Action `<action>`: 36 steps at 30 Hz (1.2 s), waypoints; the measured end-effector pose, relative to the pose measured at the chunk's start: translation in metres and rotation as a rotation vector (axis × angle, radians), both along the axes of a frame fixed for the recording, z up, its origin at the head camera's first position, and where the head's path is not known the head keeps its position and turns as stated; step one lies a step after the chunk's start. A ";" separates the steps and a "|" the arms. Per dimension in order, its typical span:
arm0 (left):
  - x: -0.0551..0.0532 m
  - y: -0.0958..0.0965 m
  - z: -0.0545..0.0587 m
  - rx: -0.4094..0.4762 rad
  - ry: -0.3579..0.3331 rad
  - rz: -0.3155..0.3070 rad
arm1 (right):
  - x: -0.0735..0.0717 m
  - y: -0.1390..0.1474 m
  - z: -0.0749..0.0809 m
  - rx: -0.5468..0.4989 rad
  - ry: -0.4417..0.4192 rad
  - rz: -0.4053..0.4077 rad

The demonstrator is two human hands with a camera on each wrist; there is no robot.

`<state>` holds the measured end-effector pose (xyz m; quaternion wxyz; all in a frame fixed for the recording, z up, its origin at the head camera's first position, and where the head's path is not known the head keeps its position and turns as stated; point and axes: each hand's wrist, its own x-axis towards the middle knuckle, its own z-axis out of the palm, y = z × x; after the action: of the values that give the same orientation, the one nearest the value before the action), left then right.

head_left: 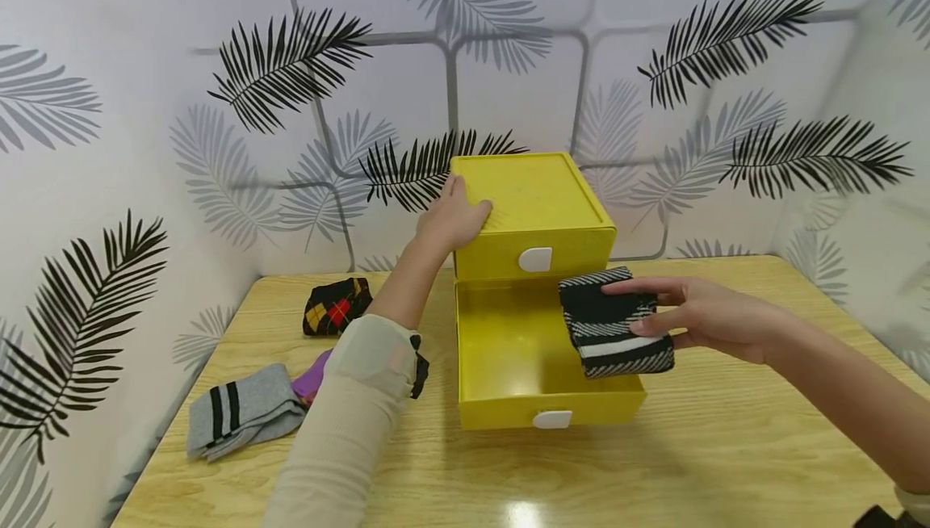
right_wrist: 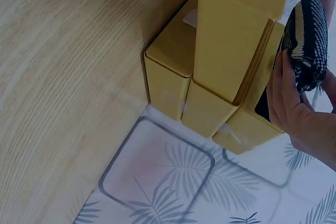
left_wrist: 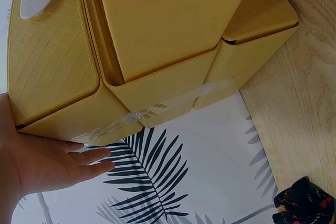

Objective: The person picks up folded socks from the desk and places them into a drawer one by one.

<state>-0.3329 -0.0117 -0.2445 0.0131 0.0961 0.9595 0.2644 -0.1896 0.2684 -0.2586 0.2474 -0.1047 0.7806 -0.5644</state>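
Observation:
My right hand [head_left: 708,318] pinches a folded black-and-white patterned sock [head_left: 606,310] between thumb and fingers. The sock is over the right side of a pulled-out yellow drawer [head_left: 501,350], whose visible floor is bare. That drawer belongs to a yellow drawer cabinet [head_left: 530,189] with white handles, and the drawer above it is closed. On the cabinet's upper left edge rests my left hand [head_left: 454,217]. The left wrist view shows the left hand's fingers [left_wrist: 89,156] extended along the cabinet's side. From the right wrist, the sock [right_wrist: 310,40] appears rolled thick, with fingers around it.
Left of the cabinet lie a folded grey sock with black stripes [head_left: 247,411], a purple sock [head_left: 312,379] partly behind the left sleeve, and a dark argyle sock [head_left: 337,306]. Leaf-patterned wall covering [head_left: 508,68] stands behind the wooden table [head_left: 726,431].

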 end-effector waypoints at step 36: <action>-0.001 0.001 -0.003 0.020 0.022 0.006 | 0.009 -0.065 -0.014 0.768 0.489 0.143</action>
<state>-0.3335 -0.0111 -0.2474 0.0009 0.0965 0.9571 0.2731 -0.1802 0.2036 -0.2725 0.1151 -0.1892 0.9595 -0.1744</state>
